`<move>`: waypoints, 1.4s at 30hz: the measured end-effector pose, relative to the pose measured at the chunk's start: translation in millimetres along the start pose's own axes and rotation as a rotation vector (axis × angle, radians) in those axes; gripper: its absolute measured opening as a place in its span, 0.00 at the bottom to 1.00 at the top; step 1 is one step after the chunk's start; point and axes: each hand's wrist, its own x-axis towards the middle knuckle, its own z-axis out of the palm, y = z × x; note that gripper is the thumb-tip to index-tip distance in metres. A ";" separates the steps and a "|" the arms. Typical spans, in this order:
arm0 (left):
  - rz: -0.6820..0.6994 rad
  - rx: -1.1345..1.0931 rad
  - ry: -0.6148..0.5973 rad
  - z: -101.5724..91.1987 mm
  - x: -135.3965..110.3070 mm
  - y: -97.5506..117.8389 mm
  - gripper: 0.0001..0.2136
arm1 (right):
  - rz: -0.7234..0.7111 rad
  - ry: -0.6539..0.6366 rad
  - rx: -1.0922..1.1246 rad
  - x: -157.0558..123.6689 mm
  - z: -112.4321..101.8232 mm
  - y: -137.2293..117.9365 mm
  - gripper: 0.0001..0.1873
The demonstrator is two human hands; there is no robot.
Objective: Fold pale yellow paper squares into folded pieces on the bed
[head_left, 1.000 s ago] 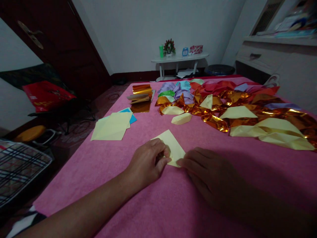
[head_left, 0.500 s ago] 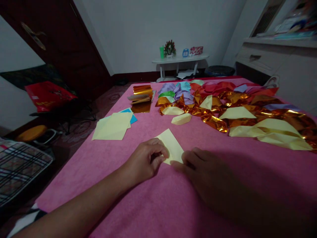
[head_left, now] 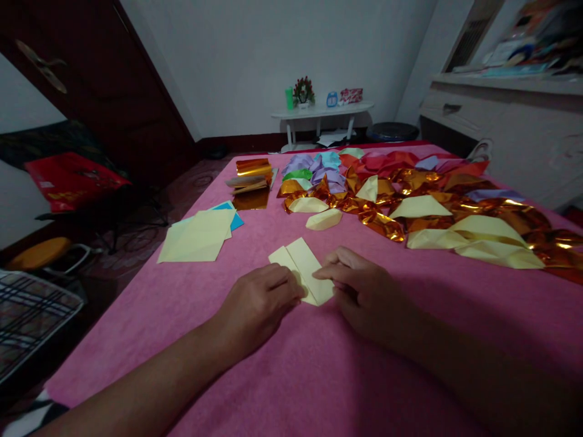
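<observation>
A pale yellow sheet of folding paper [head_left: 304, 264] lies on the pink cloth between my hands, with folded flaps and a crease running lengthwise. My left hand [head_left: 266, 297] is closed at its left side, fingertips pressing the near left edge. At the right edge, my right hand [head_left: 357, 285] pinches the paper, index finger on top and thumb by the near corner. Beyond it lies one folded yellow paper piece [head_left: 323, 219]. Flat yellow sheets [head_left: 195, 237] rest to the left, over a blue sheet [head_left: 234, 218].
Folded shiny gold, yellow, red and purple paper pieces [head_left: 428, 206] spread over the right and far part of the pink-covered surface [head_left: 218, 376]. A stack of gold foil sheets [head_left: 252, 184] lies at the far left. A white side table [head_left: 323, 111] stands by the wall.
The paper now shows a flap at its left side and a lengthwise crease. My right index finger has moved up onto the paper. The view has shifted slightly right.
</observation>
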 end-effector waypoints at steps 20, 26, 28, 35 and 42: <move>0.107 0.201 0.011 9.1 2.1 16.0 0.11 | 0.046 0.022 0.270 4.8 -2.6 9.2 0.12; 0.037 0.108 -0.018 10.4 0.8 14.7 0.11 | 0.203 0.043 0.303 11.8 0.8 10.9 0.09; 0.034 0.092 -0.022 11.0 0.6 14.0 0.11 | 0.290 0.060 0.306 14.4 3.4 12.6 0.09; 0.030 0.055 -0.024 12.2 -1.3 12.1 0.11 | 0.376 0.016 0.299 17.8 4.1 12.3 0.05; -0.028 0.043 -0.096 10.5 -0.2 13.4 0.11 | 0.393 -0.098 0.465 19.9 -7.0 14.2 0.05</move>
